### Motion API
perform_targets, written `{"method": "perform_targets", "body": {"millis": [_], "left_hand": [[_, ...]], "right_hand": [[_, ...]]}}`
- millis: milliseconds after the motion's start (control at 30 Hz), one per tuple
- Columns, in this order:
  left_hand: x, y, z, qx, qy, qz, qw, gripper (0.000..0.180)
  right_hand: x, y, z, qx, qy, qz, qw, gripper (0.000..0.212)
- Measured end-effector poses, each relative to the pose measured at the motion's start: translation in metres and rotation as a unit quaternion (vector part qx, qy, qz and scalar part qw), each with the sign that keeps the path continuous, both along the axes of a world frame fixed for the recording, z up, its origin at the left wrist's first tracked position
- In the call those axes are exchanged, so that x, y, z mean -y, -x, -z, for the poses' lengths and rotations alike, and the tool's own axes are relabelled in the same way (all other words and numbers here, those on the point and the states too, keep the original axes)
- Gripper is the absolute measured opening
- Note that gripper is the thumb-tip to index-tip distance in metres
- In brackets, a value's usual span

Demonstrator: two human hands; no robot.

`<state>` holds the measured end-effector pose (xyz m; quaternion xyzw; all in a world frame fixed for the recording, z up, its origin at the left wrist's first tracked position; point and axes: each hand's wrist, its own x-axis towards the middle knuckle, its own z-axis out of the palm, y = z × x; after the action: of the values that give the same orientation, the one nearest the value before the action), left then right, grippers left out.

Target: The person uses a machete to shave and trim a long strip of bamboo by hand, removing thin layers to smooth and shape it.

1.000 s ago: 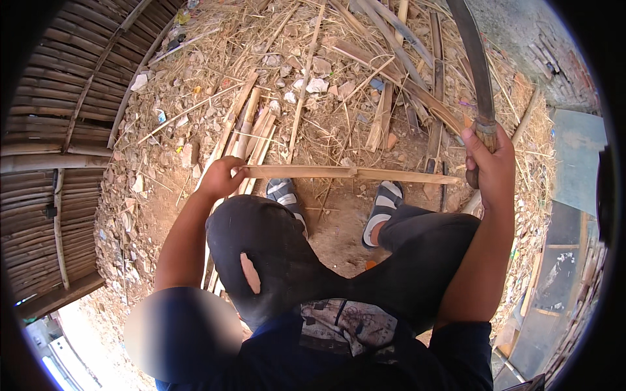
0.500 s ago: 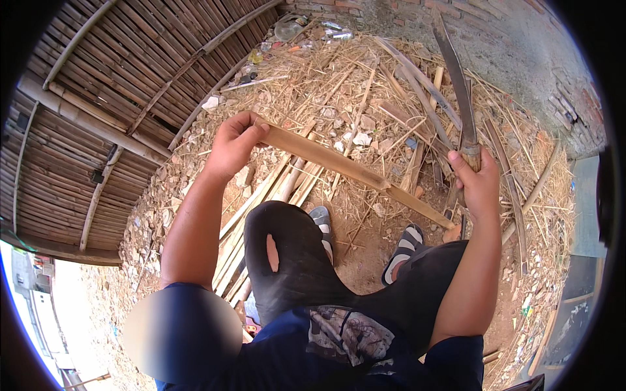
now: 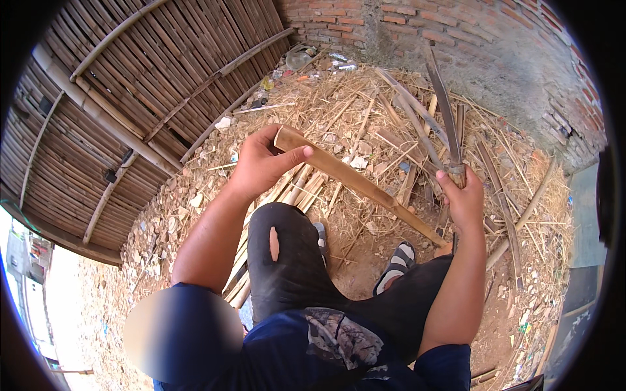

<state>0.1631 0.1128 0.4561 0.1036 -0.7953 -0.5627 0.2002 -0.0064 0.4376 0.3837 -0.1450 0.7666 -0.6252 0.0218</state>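
Observation:
My left hand point(image 3: 264, 159) grips the upper left end of a split bamboo strip point(image 3: 355, 179), thumb along its near side. The strip slants down to the right, past my knees, and its far end is close to a small orange piece point(image 3: 445, 249) near the ground. My right hand point(image 3: 464, 195) is wrapped round the wooden handle of a machete point(image 3: 445, 104). The long dark blade points up and away, toward the wall, and does not touch the strip.
Straw, stones and bamboo offcuts point(image 3: 417, 120) cover the ground ahead. Split bamboo pieces point(image 3: 297, 195) lie beyond my left knee. A bamboo-slat wall point(image 3: 169, 72) rises at left, a brick wall point(image 3: 443, 32) behind. Sandals point(image 3: 396, 264) are on my feet.
My left hand has shifted slightly right and wrapped further round the strip's end, which has turned to show its cut edge. The right hand and machete have moved a little left and down.

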Motion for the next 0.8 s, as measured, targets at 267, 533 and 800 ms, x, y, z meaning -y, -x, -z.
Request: {"method": "perform_targets", "body": {"millis": [267, 533, 800], "left_hand": [[-0.024, 0.007, 0.005, -0.013, -0.088, -0.069, 0.994, 0.024], [0.024, -0.066, -0.009, -0.102, -0.112, -0.169, 0.974, 0.02], [0.015, -0.114, -0.02, -0.255, -0.043, -0.305, 0.917, 0.022]], "right_hand": [[-0.022, 0.003, -0.004, 0.015, -0.011, 0.036, 0.999, 0.041], [-0.035, 0.014, 0.011, 0.043, -0.032, -0.006, 0.999, 0.041], [0.004, 0.012, 0.016, 0.054, -0.016, -0.064, 0.996, 0.052]]}}
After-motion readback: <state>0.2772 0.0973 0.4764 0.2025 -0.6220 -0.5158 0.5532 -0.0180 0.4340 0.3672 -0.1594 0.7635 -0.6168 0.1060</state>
